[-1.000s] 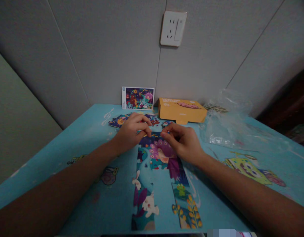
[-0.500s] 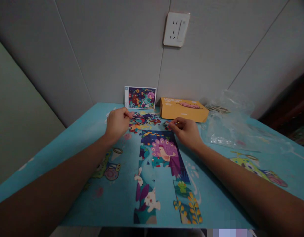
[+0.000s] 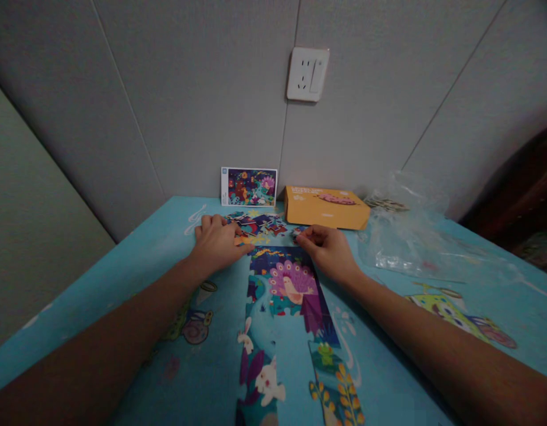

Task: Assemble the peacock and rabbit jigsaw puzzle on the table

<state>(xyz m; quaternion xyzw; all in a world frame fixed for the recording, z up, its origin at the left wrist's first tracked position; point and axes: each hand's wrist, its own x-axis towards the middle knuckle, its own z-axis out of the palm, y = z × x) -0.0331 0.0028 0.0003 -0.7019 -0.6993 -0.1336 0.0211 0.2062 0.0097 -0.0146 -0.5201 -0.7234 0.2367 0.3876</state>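
A partly assembled jigsaw puzzle [image 3: 295, 281], with a pink peacock, white rabbits and a green frog, lies on the blue tabletop with a gap in its lower middle. Beyond its far edge is a pile of loose puzzle pieces [image 3: 259, 225]. My left hand [image 3: 217, 242] rests palm down at the pile's left side, its fingers apart and partly over the nearest pieces. Thumb and fingertips of my right hand [image 3: 329, 248] pinch a small puzzle piece [image 3: 296, 234] just past the puzzle's far right corner; most of that piece is hidden.
A picture card [image 3: 249, 187] of the puzzle leans against the wall, left of a yellow box [image 3: 326, 208]. Clear plastic bags [image 3: 410, 242] lie at the right, with more pieces [image 3: 386, 204] by them. A wall socket [image 3: 307, 74] is above.
My left hand has gone from a pinch to spread fingers lowered by the pile. My right hand keeps its pinch in nearly the same place. The camera view has tilted up slightly.
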